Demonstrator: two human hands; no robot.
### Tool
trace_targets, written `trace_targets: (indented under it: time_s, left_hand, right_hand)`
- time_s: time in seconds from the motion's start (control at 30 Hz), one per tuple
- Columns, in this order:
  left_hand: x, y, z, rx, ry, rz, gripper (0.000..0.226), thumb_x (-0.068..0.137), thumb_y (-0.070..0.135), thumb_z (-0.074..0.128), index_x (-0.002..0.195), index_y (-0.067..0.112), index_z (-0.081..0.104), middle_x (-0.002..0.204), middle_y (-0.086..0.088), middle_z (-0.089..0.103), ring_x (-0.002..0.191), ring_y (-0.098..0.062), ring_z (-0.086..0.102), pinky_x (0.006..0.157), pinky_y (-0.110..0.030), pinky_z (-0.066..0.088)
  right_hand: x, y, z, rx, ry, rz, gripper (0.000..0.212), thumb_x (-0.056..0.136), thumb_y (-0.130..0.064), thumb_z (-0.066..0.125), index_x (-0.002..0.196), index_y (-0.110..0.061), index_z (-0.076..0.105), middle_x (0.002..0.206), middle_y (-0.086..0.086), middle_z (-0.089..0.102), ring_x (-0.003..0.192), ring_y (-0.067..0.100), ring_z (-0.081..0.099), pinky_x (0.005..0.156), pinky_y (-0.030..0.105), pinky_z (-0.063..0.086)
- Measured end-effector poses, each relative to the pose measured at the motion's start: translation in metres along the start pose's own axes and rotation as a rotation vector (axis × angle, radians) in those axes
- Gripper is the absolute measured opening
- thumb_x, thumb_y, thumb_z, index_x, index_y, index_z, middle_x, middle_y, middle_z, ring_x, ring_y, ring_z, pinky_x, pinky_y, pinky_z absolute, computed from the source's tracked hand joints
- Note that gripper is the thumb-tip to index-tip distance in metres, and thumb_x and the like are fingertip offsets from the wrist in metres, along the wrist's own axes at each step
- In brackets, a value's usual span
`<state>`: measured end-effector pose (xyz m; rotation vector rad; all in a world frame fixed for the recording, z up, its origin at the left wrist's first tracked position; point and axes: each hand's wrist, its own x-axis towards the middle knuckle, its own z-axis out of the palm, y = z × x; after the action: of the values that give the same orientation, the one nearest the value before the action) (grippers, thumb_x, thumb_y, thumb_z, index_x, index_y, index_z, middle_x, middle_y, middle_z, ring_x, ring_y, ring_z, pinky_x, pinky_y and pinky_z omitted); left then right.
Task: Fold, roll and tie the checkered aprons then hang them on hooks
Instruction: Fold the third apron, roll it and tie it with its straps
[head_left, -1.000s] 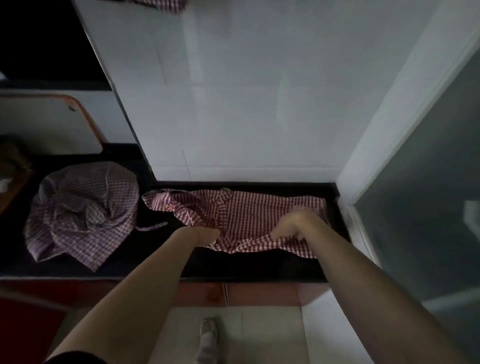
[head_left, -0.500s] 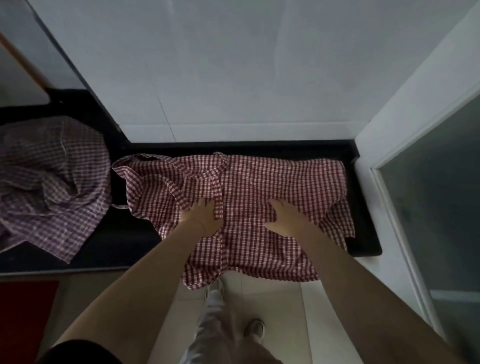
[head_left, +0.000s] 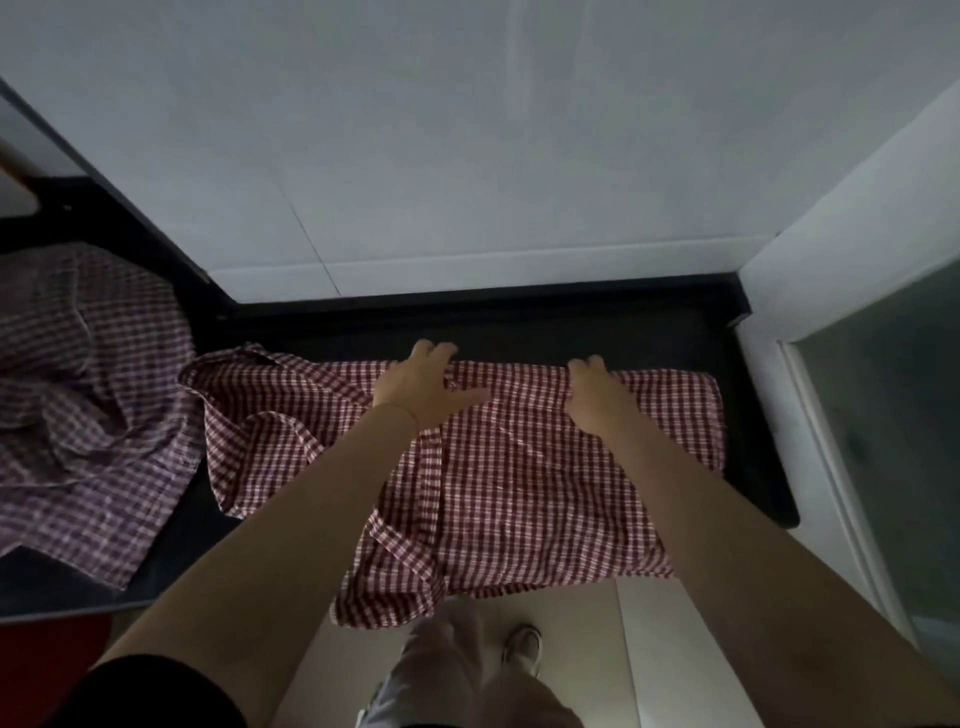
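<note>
A red-and-white checkered apron (head_left: 519, 467) lies spread on the black counter (head_left: 597, 327), its near edge hanging over the counter's front. A strap (head_left: 431, 467) runs down its middle. My left hand (head_left: 426, 389) rests flat on the apron's far edge, fingers straight and thumb spread to the right. My right hand (head_left: 597, 400) lies flat on the same far edge, a little to the right. A second checkered apron (head_left: 93, 405) sits crumpled in a heap on the counter at the left, apart from both hands.
A white tiled wall (head_left: 467, 156) rises right behind the counter. A white frame with a glass panel (head_left: 883, 415) borders the counter's right end. Below the counter edge are the pale floor and my leg and shoe (head_left: 522, 644).
Both hands have slid from the middle of the red apron to its far edge. The apron now lies flatter and more spread out than a second ago.
</note>
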<state>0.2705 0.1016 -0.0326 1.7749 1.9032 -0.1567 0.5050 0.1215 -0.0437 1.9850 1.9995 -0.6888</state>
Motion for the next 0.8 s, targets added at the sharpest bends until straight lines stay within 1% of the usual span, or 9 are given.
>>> trace_targets:
  time_s: [0.07,0.17,0.27,0.4,0.5,0.57,0.63,0.73,0.8]
  left_hand:
    - [0.002,-0.002,0.006,0.053,-0.041,0.000,0.074,0.085,0.064,0.061,0.147,0.033,0.034,0.147,-0.003,0.036,0.108,-0.023,0.058,0.074,-0.036,0.052]
    - [0.000,-0.004,0.003,0.005,0.135,-0.060,0.032,0.097,0.026,0.055,0.129,0.026,0.054,0.127,-0.004,0.051,0.083,-0.016,0.052,0.065,-0.030,0.043]
    - [-0.008,-0.015,-0.021,0.002,0.272,-0.231,0.023,0.095,0.010,0.052,0.114,0.017,0.063,0.113,-0.007,0.058,0.079,-0.019,0.051,0.066,-0.033,0.041]
    - [-0.020,-0.040,-0.057,0.299,0.284,-0.471,0.021,0.091,0.017,0.057,0.111,0.014,0.064,0.118,-0.011,0.058,0.114,-0.032,0.050,0.098,-0.047,0.039]
    - [-0.020,-0.032,-0.070,0.175,0.405,-0.283,0.042,0.088,0.024,0.058,0.129,0.015,0.055,0.133,-0.011,0.051,0.124,-0.032,0.043,0.103,-0.049,0.035]
    - [-0.019,-0.005,-0.072,-0.002,0.358,0.025,0.059,0.089,0.027,0.060,0.145,0.021,0.043,0.146,-0.006,0.045,0.134,-0.027,0.039,0.110,-0.047,0.032]
    - [-0.019,0.026,-0.066,0.008,0.256,0.151,0.066,0.088,0.027,0.061,0.149,0.026,0.036,0.151,-0.002,0.042,0.140,-0.023,0.035,0.116,-0.046,0.024]
    - [-0.020,0.045,-0.054,0.205,0.245,0.029,0.032,0.091,0.019,0.052,0.122,0.024,0.061,0.119,-0.002,0.065,0.115,-0.025,0.057,0.106,-0.042,0.031]
    - [-0.029,0.042,-0.048,0.316,0.448,-0.051,0.017,0.085,0.010,0.055,0.097,0.016,0.065,0.095,-0.003,0.066,0.095,-0.027,0.061,0.091,-0.041,0.036]
  right_hand:
    - [0.001,0.001,0.002,0.002,-0.016,0.018,0.050,0.098,-0.011,0.054,0.146,-0.011,0.037,0.149,0.018,0.033,0.111,0.029,0.057,0.089,0.037,0.052]
    - [0.002,0.001,-0.006,0.005,0.059,0.082,0.035,0.098,-0.012,0.054,0.133,-0.009,0.050,0.133,0.016,0.048,0.094,0.023,0.058,0.078,0.032,0.051]
    - [0.001,0.003,-0.021,0.002,0.192,0.114,0.024,0.098,-0.011,0.054,0.121,-0.007,0.054,0.118,0.014,0.055,0.080,0.018,0.052,0.067,0.030,0.044]
    - [-0.003,0.002,-0.049,0.049,0.450,0.081,0.011,0.100,-0.008,0.048,0.109,-0.006,0.055,0.109,0.016,0.054,0.069,0.020,0.045,0.057,0.033,0.035]
    - [-0.006,-0.003,-0.061,0.153,0.653,-0.036,0.008,0.100,-0.011,0.051,0.102,-0.004,0.054,0.108,0.018,0.054,0.066,0.025,0.048,0.052,0.034,0.035]
    - [-0.014,-0.009,-0.067,0.207,0.723,-0.130,0.009,0.100,-0.011,0.052,0.099,-0.002,0.053,0.108,0.019,0.053,0.071,0.030,0.054,0.056,0.036,0.039]
    - [-0.030,-0.010,-0.073,0.250,0.797,-0.200,0.010,0.099,-0.008,0.053,0.100,0.002,0.055,0.107,0.021,0.056,0.076,0.030,0.056,0.063,0.029,0.035]
    - [-0.045,0.006,-0.071,0.273,0.856,-0.249,0.018,0.100,-0.006,0.051,0.109,0.008,0.057,0.122,0.026,0.057,0.095,0.032,0.060,0.078,0.033,0.050]
    - [-0.050,0.021,-0.062,0.283,0.782,-0.253,0.028,0.102,-0.005,0.044,0.122,0.013,0.051,0.144,0.031,0.042,0.117,0.040,0.056,0.093,0.044,0.052]
